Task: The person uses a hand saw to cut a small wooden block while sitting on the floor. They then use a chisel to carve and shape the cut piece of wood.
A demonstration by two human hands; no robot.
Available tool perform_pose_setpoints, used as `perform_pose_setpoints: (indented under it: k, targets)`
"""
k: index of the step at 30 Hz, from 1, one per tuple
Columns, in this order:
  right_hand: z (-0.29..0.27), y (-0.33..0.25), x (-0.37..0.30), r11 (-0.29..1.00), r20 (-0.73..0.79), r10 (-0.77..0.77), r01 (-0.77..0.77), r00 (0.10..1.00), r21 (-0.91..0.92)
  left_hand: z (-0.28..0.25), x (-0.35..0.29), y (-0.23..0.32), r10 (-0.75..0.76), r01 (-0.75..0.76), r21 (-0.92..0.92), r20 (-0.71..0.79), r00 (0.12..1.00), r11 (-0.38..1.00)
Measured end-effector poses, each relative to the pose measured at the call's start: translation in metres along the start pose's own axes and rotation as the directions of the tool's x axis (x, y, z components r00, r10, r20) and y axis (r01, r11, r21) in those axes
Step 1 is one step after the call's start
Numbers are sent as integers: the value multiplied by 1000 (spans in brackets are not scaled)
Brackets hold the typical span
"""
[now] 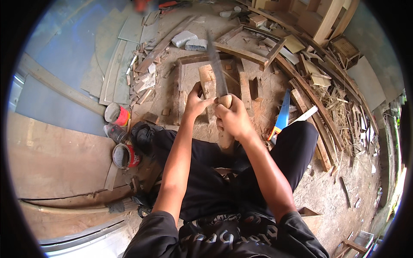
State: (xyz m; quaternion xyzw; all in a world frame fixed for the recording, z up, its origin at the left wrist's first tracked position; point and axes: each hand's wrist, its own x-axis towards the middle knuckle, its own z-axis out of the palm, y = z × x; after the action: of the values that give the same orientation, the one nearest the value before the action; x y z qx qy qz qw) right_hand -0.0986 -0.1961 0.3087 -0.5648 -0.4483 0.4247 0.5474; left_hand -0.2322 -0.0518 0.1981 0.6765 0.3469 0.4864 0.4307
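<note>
Blade axis: machete (216,71) runs 12 o'clock from right hand (232,120), fist clamped on handle.
Wood block (207,81): left hand (197,103) grips it, at 11 o'clock, nearer.

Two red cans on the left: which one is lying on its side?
The upper red can, beside the board edge, lies sideways. The lower red can stands upright, open mouth up.

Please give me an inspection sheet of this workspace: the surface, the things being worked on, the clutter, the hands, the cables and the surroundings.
Surface: dirt floor with sawdust.
Job's things: long blade with wooden handle, blurred; wooden block in front of it.
Clutter: offcuts, strips, wood shavings, blue handsaw, two red cans.
Hands: right hand grips the handle; left hand on the block.
Cables: nothing seen.
Surroundings: plywood sheets at left, wooden frames at top right.
</note>
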Motion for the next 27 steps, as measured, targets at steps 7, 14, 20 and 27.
perform_pose_setpoints:
  k: [7, 14, 20, 27]
  targets:
    - [8, -11, -13, 926, -99, -324, 294, 941, -238, -7, 6, 7, -43, 42, -28, -11, 999, 999]
    - [17, 6, -9, 940, -3, -147, 139, 989, -312, -1, 4, 15, -39, 39, -14, -3, 999, 999]
    - [19, 3, -6, 956, -23, -136, 125, 990, -267, 0, 3, 12, 33, -32, 34, -29, 999, 999]
    - [18, 10, -1, 945, -42, -159, 139, 986, -297, 1, 3, 9, 13, -13, 5, -33, 999, 1000]
